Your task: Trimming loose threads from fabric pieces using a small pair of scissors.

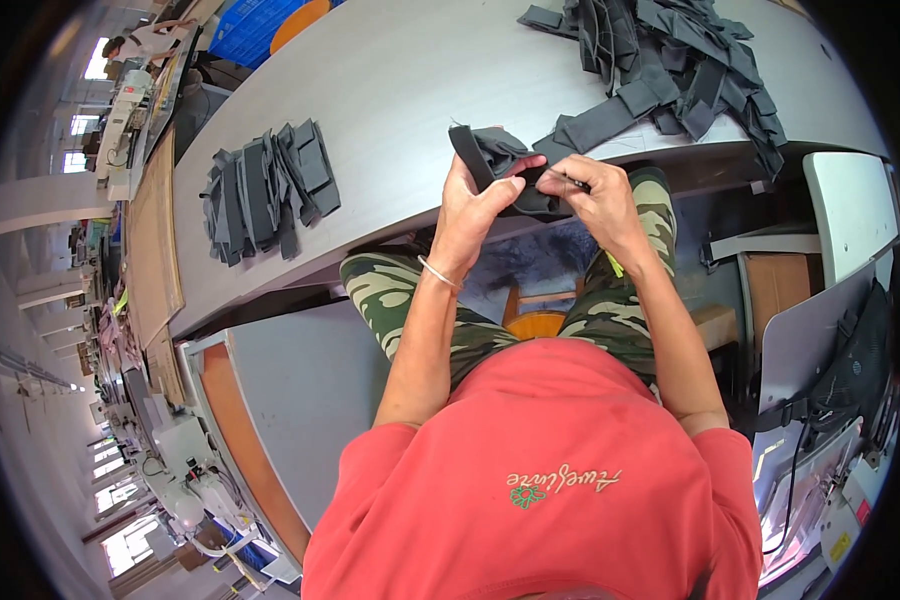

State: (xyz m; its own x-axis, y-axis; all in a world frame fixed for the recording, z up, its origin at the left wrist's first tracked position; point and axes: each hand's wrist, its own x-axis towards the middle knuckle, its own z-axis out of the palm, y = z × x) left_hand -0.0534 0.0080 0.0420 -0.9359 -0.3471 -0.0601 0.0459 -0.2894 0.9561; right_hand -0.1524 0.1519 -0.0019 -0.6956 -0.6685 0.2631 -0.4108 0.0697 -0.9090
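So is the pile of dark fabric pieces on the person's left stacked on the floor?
No, the pile of dark fabric pieces lies on the grey table, apart from both hands.

I can't see the lower part of the dark fabric piece (500, 160); my left hand (475, 205) and right hand (595, 195) cover it. The fabric heap (670, 60) at upper right is cut by the frame edge. The machines (125, 120) at far left are too small to make out.

Fabric stack (270, 190) left, fabric pile (670, 60) right, on table (420, 80)
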